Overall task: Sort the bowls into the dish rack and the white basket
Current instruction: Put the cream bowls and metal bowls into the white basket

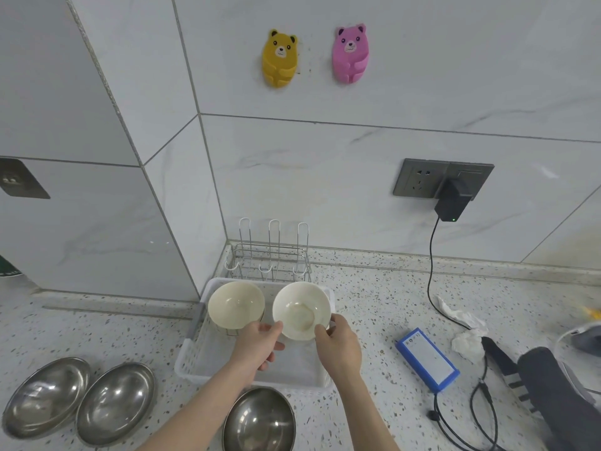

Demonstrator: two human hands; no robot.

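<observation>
Head view: both hands, left (257, 345) and right (338, 346), pinch the tilted cream ceramic bowl (301, 310) by its rim over the white plastic basket (192, 356); lower it upright beside the other cream bowl (235, 304), easing the fingers off last.

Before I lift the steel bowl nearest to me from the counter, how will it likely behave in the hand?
The nearest steel bowl is probably light for its size, since its wall looks thin. Its polished, shiny surface may be slippery. Its rounded shape suggests it could rock or tip if pushed at the rim, though it is likely not fragile.
</observation>
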